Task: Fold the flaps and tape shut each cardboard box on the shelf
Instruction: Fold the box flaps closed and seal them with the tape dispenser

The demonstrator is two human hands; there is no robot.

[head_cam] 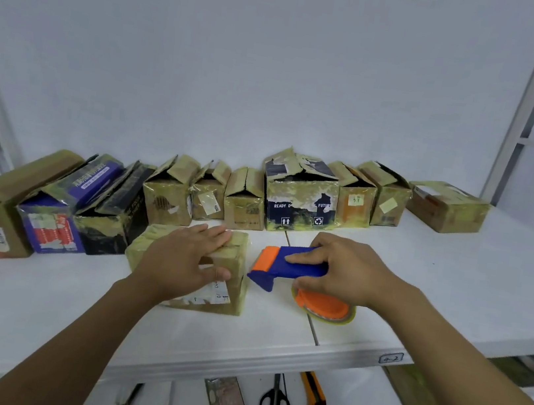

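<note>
Scissors (275,401), knife (313,395) on lower shelf (354,399). Left hand (181,259) flat, fingers straight, pressing box (239,260) top, mid shelf (454,282), near edge. Right hand (348,273) grips tape gun (300,271) just right of box.

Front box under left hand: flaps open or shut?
Shut. The front box flaps lie flat, left hand resting on top; taped or not, cannot tell.

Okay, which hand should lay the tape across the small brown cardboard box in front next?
Right. The right hand grips the blue and orange tape dispenser beside the small brown cardboard box, while the left hand lies flat on its top.
</note>
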